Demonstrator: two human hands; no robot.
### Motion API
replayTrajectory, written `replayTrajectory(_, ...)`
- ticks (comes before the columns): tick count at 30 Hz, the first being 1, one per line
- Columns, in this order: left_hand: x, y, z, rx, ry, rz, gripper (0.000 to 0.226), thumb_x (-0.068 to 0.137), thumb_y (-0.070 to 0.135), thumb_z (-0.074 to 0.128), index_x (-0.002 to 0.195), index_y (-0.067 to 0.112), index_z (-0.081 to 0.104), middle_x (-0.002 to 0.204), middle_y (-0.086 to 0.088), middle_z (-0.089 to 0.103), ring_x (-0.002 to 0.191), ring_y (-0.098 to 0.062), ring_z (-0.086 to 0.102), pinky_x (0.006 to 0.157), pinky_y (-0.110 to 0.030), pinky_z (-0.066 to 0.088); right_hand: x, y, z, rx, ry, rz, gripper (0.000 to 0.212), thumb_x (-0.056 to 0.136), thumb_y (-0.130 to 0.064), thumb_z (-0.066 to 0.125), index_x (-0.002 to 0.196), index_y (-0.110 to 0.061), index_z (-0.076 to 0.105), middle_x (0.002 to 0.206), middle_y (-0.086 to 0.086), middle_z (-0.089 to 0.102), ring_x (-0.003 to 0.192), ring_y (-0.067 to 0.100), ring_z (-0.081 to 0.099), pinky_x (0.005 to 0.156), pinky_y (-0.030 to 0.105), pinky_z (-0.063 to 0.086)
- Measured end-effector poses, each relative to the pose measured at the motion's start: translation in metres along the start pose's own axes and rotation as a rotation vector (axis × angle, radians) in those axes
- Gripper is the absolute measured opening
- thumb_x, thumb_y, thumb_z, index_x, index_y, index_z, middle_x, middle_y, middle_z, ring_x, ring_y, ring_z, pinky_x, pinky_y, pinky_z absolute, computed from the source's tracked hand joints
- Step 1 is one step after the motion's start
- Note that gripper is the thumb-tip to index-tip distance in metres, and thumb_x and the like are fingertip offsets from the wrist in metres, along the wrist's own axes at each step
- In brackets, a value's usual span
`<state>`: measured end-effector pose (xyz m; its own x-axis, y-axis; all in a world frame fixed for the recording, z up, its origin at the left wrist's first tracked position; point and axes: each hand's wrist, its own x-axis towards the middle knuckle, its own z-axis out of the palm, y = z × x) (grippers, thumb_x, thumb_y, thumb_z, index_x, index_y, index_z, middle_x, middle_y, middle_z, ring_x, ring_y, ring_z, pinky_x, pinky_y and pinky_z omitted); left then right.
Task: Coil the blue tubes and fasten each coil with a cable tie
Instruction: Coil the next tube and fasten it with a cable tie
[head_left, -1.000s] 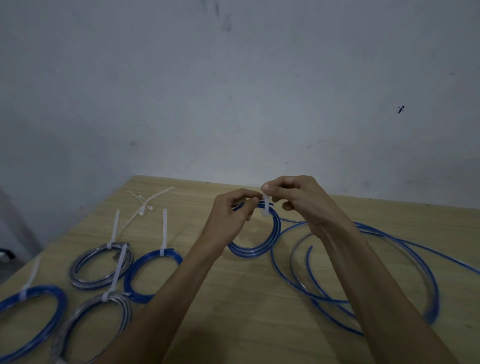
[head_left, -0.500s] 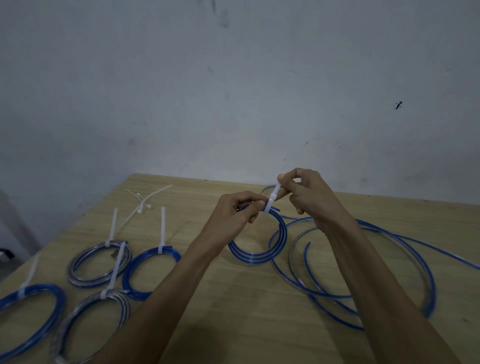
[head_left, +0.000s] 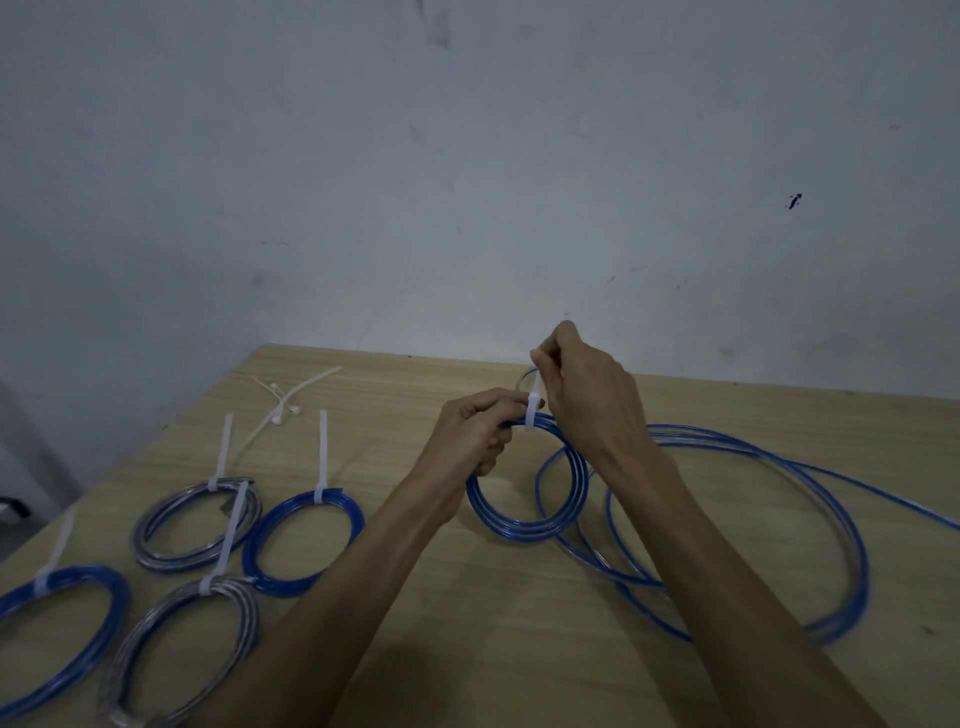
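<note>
Blue coil in hand: a small coil of glossy blue plastic tube (head_left: 524, 525) stands tilted near the middle of the light wooden table (head_left: 519, 649), its lower arc near or on the wood; contact is hard to judge.
Tie on it: a white plastic cable tie (head_left: 533, 410) wraps the coil's top, its tail running up into the right hand.
Left hand: the left hand (head_left: 475, 434) has its fingers curled round the top of the coil just left of the tie; the fingertips are hidden behind the tube.
Right hand: the right hand (head_left: 587, 395) pinches the tie's tail between thumb and curled fingers; the tail's end is lost inside the fist.
Loose tube: long loops of blue tube (head_left: 852, 545) sprawl on the right, one strand cut off by the right edge.
Finished coils: a tied blue coil (head_left: 304, 540) lies left of the arms, two greyish coils (head_left: 195, 525) beside it, and another blue coil (head_left: 67, 618) is cropped at the left edge.
Spare ties: a few loose white ties (head_left: 283, 405) lie at the far left, blurred.
</note>
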<state>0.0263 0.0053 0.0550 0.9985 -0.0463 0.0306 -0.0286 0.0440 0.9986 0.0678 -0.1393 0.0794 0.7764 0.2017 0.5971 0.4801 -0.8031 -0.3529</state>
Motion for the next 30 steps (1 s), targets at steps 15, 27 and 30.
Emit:
replayTrajectory(15,-0.005,-0.001,0.003,0.065,-0.003,0.008,0.027,0.089,0.037,0.073,0.087,0.010,0.077,0.052,0.007,0.033,0.047,-0.009,0.024,0.046,-0.026,0.019,0.004,0.015,0.003,0.321,0.047,0.209,0.018,0.105,-0.028,0.050,0.094,-0.013,0.054,0.078,-0.007,0.065,0.075,0.019,0.065,0.073,0.050,0.054)
replayTrajectory(27,-0.008,0.001,0.003,0.084,-0.008,0.036,0.028,0.090,0.041,0.071,0.092,0.014,0.079,0.052,0.007,0.030,0.048,-0.010,0.022,0.048,-0.028,0.018,0.010,0.016,-0.006,0.627,0.067,0.359,0.020,0.105,-0.024,0.050,0.096,-0.008,0.058,0.090,0.005,0.071,0.048,-0.002,0.054,0.055,0.022,0.045)
replayTrajectory(30,-0.009,0.000,0.006,0.069,-0.015,0.032,0.025,0.090,0.040,0.071,0.091,0.017,0.079,0.051,0.008,0.031,0.048,-0.010,0.021,0.047,-0.028,0.018,0.008,0.018,-0.004,0.689,0.084,0.421,0.021,0.104,-0.020,0.052,0.098,-0.001,0.060,0.083,0.004,0.071,0.045,0.002,0.049,0.048,0.019,0.043)
